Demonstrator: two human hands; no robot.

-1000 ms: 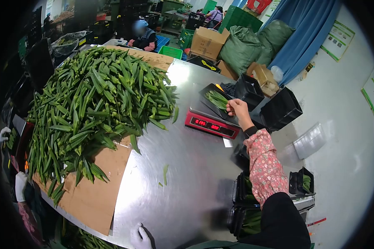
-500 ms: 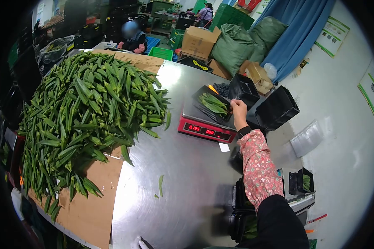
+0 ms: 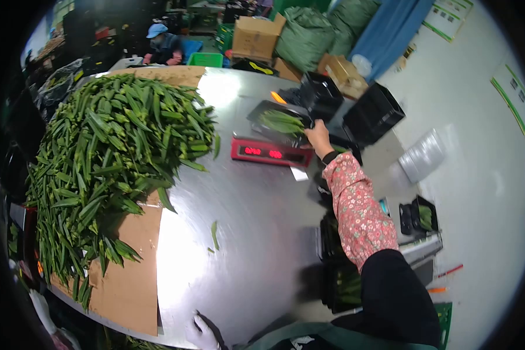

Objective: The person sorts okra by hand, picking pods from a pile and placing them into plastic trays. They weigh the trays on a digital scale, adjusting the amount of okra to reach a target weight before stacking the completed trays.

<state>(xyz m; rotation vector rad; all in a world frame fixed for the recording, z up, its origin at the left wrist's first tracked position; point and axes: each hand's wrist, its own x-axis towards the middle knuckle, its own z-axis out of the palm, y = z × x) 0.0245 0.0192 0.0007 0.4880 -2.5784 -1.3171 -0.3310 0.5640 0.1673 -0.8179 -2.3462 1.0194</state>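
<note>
My right hand [image 3: 318, 139], bare below a floral sleeve, pinches the near right rim of a black tray [image 3: 261, 123]. Several okra pods [image 3: 281, 121] lie in the tray, which is smeared by motion over the plate of a red digital scale [image 3: 268, 151]. Its lit digits are blurred. At the bottom edge, my left hand [image 3: 202, 333] in a pale glove rests by the table's near edge, fingers partly in view and extended, nothing visible in them. A large heap of okra [image 3: 122, 140] covers the left side of the table.
Black crates [image 3: 374, 114] stand beyond my right hand, and trays of okra [image 3: 341, 286] are stacked beside my right arm. Cardboard [image 3: 122, 291] lies under the heap. A loose okra pod [image 3: 214, 235] lies on the steel table [image 3: 239, 262]. A person [image 3: 163, 46] in a blue cap is at the back.
My right hand has shifted the tray slightly over the scale, and the digits have changed from sharp to blurred. More of my left glove shows at the bottom. The view has tilted down.
</note>
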